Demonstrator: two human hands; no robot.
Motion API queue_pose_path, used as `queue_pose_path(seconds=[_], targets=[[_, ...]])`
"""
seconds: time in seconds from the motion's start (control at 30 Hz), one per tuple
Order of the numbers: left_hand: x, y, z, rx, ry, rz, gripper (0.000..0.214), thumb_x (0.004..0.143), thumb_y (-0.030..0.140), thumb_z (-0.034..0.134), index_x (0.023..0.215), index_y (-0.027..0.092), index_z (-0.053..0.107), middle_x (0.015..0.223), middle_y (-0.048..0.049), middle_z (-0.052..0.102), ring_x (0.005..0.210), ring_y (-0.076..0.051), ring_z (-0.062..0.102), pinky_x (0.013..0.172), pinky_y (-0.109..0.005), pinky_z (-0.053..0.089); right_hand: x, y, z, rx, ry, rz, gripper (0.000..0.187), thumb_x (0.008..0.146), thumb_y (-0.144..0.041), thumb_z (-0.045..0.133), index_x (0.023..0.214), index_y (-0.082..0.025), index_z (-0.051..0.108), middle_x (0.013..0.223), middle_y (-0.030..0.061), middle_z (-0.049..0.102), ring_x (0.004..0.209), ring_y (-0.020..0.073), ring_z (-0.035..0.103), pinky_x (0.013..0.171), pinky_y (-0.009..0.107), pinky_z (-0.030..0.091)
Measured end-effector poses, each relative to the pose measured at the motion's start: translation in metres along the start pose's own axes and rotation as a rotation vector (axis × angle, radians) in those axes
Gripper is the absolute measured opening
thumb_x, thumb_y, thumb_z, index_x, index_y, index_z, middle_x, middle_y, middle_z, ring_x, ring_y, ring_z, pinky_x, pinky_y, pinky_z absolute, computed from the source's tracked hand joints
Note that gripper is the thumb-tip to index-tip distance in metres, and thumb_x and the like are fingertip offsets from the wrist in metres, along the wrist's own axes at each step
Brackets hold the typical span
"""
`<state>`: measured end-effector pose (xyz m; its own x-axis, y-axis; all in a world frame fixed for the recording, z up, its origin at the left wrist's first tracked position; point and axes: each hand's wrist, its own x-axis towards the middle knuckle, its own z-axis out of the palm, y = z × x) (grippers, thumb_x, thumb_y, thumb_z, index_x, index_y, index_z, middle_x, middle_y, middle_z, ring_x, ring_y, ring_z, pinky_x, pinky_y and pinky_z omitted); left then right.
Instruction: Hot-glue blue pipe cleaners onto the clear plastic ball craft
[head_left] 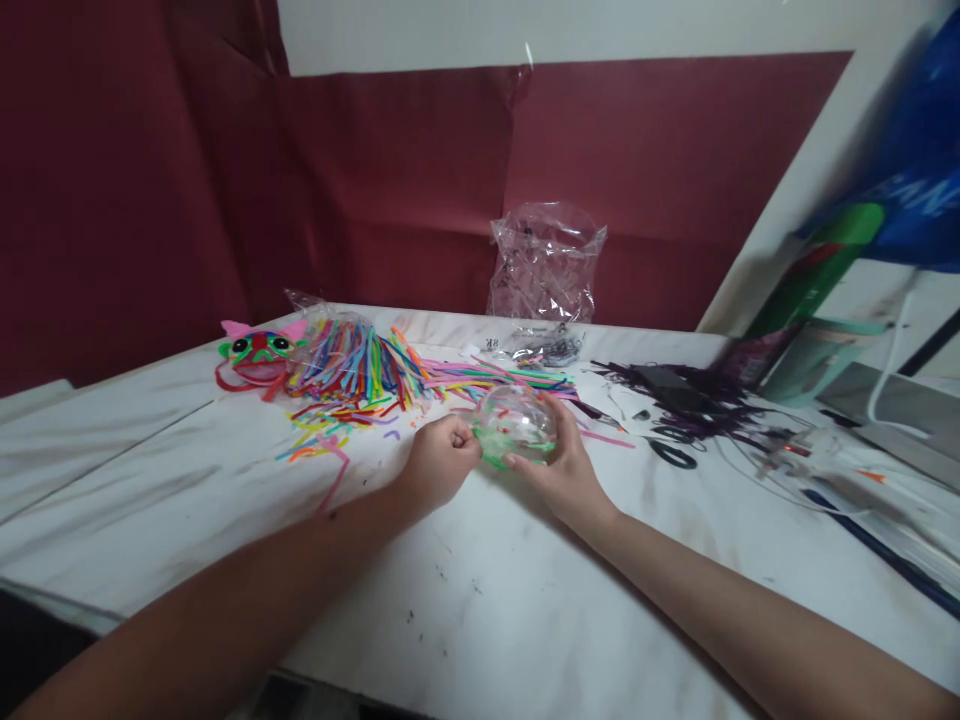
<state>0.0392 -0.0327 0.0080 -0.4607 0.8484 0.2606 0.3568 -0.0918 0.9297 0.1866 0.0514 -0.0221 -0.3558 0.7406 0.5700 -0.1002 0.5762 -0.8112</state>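
Observation:
In my right hand (568, 478) is a clear plastic ball (521, 412), with thumb and fingers curved around its right side. Fuzzy green material (495, 447) runs along the ball's lower part, and small red marks show on it. My left hand (444, 455) is closed at the ball's left edge, fingers pinched by the green material. What exactly lies between those fingertips is hidden. Behind the ball lie loose pipe cleaners (499, 374) in pink, green and other colours.
A colourful pipe-cleaner bundle (360, 365) lies left beside a fuzzy animal-face piece (259, 352). A clear plastic bag (546, 265) stands at the back. Scissors (673, 454), dark purple strips (679, 395), a pale green container (825, 360) and cables are on the right.

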Motion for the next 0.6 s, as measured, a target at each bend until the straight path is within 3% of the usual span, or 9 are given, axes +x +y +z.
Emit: queue_pose_path(seconds=[0.13, 0.3, 0.5, 0.6], targets=[[0.0023, 0.0014, -0.0012, -0.052, -0.022, 0.012, 0.005, 0.059, 0.015, 0.051, 0.054, 0.018, 0.051, 0.045, 0.0065, 0.051, 0.043, -0.008, 0.043, 0.044, -0.019, 0.030, 0.0024, 0.0029, -0.0009, 0.128, -0.022, 0.107, 0.084, 0.062, -0.044, 0.080, 0.133, -0.027, 0.039, 0.139, 0.0095, 0.044, 0.130, 0.0299, 0.040, 0.108, 0.049, 0.034], [0.0043, -0.0008, -0.0024, -0.190, -0.095, 0.010, 0.009, 0.064, 0.023, 0.058, 0.059, 0.016, 0.059, 0.056, 0.0009, 0.063, 0.055, -0.012, 0.056, 0.057, -0.023, 0.044, 0.0047, 0.0063, -0.0039, 0.137, 0.000, 0.061, 0.080, 0.065, -0.042, 0.079, 0.133, -0.028, 0.040, 0.141, 0.0075, 0.044, 0.132, 0.0291, 0.038, 0.111, 0.049, 0.031], [0.0023, -0.0029, -0.0014, -0.132, -0.042, -0.011, 0.006, 0.055, 0.017, 0.053, 0.050, 0.018, 0.051, 0.044, 0.0058, 0.051, 0.044, -0.008, 0.043, 0.044, -0.020, 0.028, 0.0015, 0.0050, -0.0017, 0.090, -0.034, 0.011, 0.089, 0.060, -0.041, 0.082, 0.135, -0.027, 0.036, 0.141, 0.0100, 0.041, 0.131, 0.0296, 0.039, 0.110, 0.049, 0.033], [0.0024, -0.0020, -0.0013, -0.145, -0.034, 0.005, 0.005, 0.055, 0.018, 0.051, 0.050, 0.018, 0.048, 0.045, 0.0059, 0.050, 0.045, -0.009, 0.044, 0.045, -0.020, 0.029, 0.0014, 0.0051, -0.0003, 0.144, -0.041, 0.060, 0.085, 0.062, -0.041, 0.081, 0.134, -0.028, 0.037, 0.141, 0.0094, 0.041, 0.131, 0.0296, 0.038, 0.110, 0.049, 0.033]])
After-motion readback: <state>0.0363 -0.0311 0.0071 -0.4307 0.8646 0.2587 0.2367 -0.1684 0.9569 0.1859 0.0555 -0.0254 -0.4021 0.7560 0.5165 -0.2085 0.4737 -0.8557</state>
